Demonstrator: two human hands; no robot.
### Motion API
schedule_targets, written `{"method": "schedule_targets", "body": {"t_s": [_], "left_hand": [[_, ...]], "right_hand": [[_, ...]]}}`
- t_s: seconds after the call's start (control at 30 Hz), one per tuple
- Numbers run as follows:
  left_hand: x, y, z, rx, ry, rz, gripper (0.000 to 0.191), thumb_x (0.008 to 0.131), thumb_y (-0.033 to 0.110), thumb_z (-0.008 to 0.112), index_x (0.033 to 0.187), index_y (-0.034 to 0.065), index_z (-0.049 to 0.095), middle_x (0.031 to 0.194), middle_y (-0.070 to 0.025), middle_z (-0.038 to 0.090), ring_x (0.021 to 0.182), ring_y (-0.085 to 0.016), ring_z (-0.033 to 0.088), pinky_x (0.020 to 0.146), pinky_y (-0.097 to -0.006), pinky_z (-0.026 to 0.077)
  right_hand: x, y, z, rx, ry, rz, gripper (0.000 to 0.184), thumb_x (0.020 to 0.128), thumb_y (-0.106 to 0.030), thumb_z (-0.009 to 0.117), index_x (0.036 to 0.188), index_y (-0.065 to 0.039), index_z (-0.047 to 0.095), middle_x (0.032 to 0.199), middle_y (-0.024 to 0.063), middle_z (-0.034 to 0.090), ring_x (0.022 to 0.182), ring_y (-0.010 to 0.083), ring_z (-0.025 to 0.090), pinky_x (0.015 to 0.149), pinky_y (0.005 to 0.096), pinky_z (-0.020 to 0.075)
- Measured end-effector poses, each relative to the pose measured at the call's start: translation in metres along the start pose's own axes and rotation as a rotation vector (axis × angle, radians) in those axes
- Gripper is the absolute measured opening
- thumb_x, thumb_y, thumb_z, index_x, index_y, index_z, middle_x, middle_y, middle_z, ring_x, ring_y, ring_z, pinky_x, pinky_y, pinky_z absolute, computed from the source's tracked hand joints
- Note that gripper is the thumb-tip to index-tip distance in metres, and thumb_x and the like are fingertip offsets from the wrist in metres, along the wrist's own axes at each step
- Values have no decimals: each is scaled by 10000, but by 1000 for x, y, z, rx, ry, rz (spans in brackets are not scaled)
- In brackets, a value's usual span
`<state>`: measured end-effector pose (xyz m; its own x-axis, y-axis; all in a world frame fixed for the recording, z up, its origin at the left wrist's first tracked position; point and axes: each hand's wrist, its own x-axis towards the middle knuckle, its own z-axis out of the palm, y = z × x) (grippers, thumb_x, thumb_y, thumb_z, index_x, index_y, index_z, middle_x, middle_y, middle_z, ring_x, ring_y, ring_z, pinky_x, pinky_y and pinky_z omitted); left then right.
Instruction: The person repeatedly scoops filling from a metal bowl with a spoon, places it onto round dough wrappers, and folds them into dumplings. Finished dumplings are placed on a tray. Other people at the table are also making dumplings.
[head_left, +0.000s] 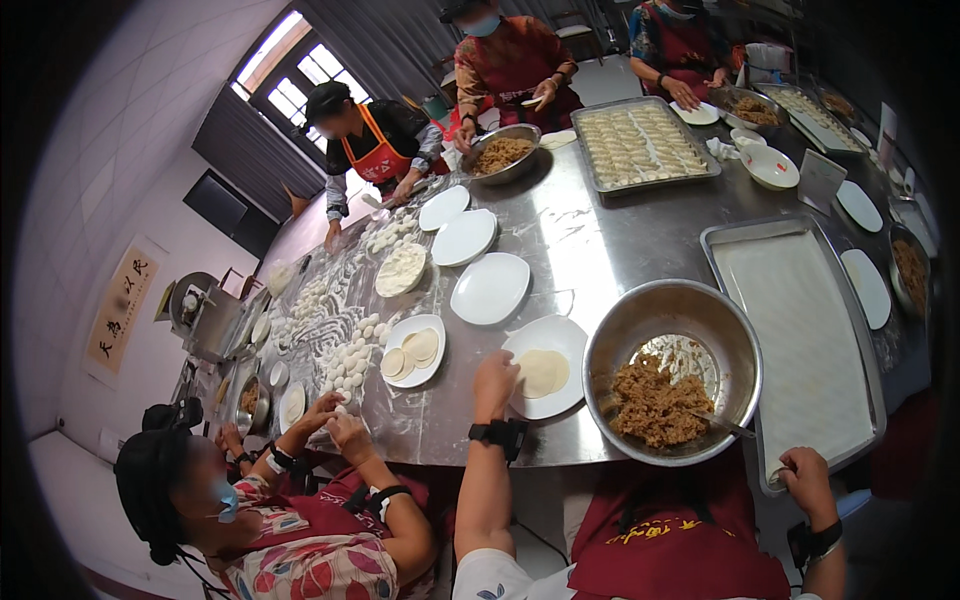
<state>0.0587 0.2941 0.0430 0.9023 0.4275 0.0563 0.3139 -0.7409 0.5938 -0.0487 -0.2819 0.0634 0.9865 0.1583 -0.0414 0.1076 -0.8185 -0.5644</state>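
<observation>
My left hand (496, 384) reaches over the near rim of a white plate (551, 337). Its fingertips are at the edge of a small stack of round dough wrappers (543, 373); whether they grip one is unclear. Down at the near left corner of a paper-lined metal tray (799, 300), my right hand (808, 480) has its fingers curled around a small pale dough piece (775, 475), mostly hidden. Between my hands stands a large steel bowl (600, 360) of brown minced filling (660, 405), with a metal spoon (724, 424) leaning in it.
Beside my left arm, a person (300, 510) handles dough near floured dough balls (352, 360). White plates (491, 289) and another plate of wrappers (414, 351) lie on the steel table (465, 420). Farther off are a tray of dumplings (637, 142), filling bowls (502, 154) and several people.
</observation>
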Motion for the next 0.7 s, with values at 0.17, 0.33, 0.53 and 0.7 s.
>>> {"method": "schedule_targets", "body": {"t_s": [0.17, 0.33, 0.53, 0.7], "left_hand": [[8, -2, 5, 139, -78, -62, 215, 699, 188, 698, 857, 45, 676, 893, -155, 671, 860, -354, 634, 741, -432, 493], [-3, -1, 7, 189, -44, -96, 178, 685, 175, 689, 803, 46, 658, 851, -152, 654, 849, -358, 631, 728, -450, 489], [-9, 5, 12, 243, 44, -161, 168, 713, 186, 670, 806, 45, 664, 867, -153, 653, 872, -362, 634, 738, -464, 494], [-11, 10, 9, 315, -5, -197, 192, 749, 205, 645, 856, 49, 681, 887, -158, 674, 863, -367, 645, 745, -462, 500]], "right_hand": [[-2, -15, -15, 29, 93, 17, 266, 665, -26, 705, 921, -22, 634, 838, 138, 625, 788, 308, 592, 716, 399, 460], [16, -52, -21, 31, 160, -192, 264, 701, -42, 683, 957, -21, 623, 910, 157, 614, 853, 337, 573, 776, 409, 436], [40, -87, -2, 51, 224, -378, 256, 708, -67, 690, 953, -25, 627, 900, 151, 618, 865, 359, 567, 794, 430, 425], [39, -98, 5, 153, 223, -344, 249, 713, -54, 697, 950, -24, 626, 905, 148, 623, 861, 353, 573, 781, 426, 435]]}}
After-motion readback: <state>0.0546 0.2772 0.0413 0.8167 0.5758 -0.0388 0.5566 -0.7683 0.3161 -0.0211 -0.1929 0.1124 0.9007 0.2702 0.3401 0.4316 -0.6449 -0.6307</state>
